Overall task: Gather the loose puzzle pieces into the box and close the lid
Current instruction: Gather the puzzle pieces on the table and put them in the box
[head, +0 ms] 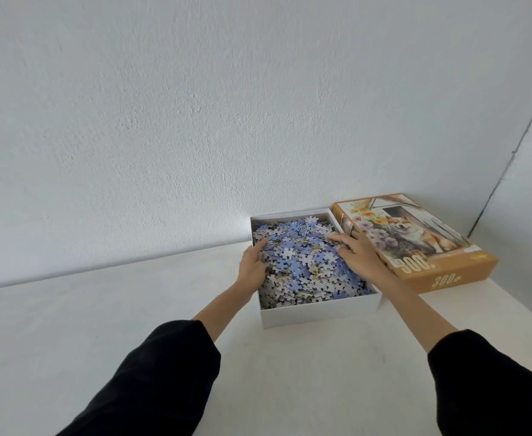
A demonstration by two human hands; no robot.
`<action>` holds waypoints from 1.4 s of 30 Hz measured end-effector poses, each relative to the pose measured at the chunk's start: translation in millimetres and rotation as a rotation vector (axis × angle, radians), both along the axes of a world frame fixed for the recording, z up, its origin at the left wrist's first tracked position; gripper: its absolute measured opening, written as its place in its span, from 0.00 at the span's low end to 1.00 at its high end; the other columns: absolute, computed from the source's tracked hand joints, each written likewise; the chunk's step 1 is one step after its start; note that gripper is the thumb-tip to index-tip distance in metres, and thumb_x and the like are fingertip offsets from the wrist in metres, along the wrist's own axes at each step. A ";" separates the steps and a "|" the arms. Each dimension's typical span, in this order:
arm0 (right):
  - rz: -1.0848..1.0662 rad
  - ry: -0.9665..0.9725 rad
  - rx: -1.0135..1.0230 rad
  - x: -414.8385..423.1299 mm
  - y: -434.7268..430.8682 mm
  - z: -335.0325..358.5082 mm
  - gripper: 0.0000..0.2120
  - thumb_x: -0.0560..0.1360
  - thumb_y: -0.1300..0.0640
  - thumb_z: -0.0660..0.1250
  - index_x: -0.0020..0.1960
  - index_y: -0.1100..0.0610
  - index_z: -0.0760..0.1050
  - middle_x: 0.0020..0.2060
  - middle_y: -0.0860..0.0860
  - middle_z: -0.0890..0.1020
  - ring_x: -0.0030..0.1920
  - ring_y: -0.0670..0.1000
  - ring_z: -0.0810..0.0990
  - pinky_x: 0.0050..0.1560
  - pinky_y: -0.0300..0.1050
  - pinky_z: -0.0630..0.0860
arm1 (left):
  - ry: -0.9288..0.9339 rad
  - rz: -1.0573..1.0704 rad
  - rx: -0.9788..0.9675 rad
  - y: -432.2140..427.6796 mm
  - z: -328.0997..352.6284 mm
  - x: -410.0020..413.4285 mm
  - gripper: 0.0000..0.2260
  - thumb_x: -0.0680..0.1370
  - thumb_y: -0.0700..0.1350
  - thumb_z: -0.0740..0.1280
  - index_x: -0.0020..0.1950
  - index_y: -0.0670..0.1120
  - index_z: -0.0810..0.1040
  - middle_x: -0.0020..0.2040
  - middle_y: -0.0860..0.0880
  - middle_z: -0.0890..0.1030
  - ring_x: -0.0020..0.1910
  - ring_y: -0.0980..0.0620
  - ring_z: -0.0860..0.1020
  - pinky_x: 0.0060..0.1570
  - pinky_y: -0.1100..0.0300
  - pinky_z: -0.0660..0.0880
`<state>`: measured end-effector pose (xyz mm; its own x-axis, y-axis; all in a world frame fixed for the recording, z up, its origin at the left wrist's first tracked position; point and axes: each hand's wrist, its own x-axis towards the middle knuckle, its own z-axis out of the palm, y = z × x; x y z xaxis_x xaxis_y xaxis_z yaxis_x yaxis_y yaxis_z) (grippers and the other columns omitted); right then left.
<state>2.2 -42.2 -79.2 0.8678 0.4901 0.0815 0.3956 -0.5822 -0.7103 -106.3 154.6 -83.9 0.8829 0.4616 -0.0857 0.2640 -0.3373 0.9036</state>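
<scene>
A white open box [318, 311] stands on the table against the wall, heaped with blue and grey puzzle pieces [305, 262]. My left hand [252, 262] rests inside the box at its left wall, fingers curled against the pile. My right hand [357, 253] lies flat on the right side of the pile, fingers spread toward the back. Neither hand visibly lifts any pieces. The orange lid [415, 243], printed with a dog and flowers, lies face up on the table just right of the box, touching its side.
The white table [101, 325] stretches left and toward me. A white wall [195, 121] runs directly behind the box, and a second wall meets it in a corner at the far right [510, 158], behind the lid.
</scene>
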 end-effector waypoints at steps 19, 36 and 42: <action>0.160 0.302 0.342 -66.8 39.1 41.7 0.23 0.71 0.59 0.70 0.65 0.51 0.72 0.66 0.48 0.71 0.68 0.47 0.65 0.62 0.38 0.58 | -0.087 0.036 -0.129 26.3 32.5 -67.4 0.18 0.82 0.39 0.51 0.71 0.49 0.68 0.69 0.43 0.66 0.68 0.46 0.67 0.69 0.49 0.64; 0.278 0.318 0.405 -227.6 106.8 58.9 0.25 0.69 0.59 0.73 0.64 0.49 0.72 0.64 0.46 0.72 0.60 0.39 0.64 0.61 0.38 0.57 | -0.175 0.132 -0.001 91.0 53.8 -249.6 0.19 0.82 0.38 0.52 0.71 0.50 0.68 0.71 0.44 0.65 0.71 0.45 0.64 0.70 0.45 0.61; 0.272 0.353 0.401 -303.5 129.3 46.2 0.26 0.69 0.58 0.73 0.64 0.48 0.72 0.65 0.45 0.72 0.60 0.39 0.64 0.60 0.39 0.56 | -0.161 0.126 0.031 113.9 46.1 -326.3 0.19 0.82 0.39 0.52 0.71 0.51 0.67 0.72 0.45 0.63 0.72 0.46 0.61 0.71 0.44 0.59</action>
<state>-301.3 87.1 -33.1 0.7236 0.6893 0.0355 0.1928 -0.1525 -0.9693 -432.7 268.5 -37.7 0.8194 0.5692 0.0677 0.1590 -0.3392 0.9272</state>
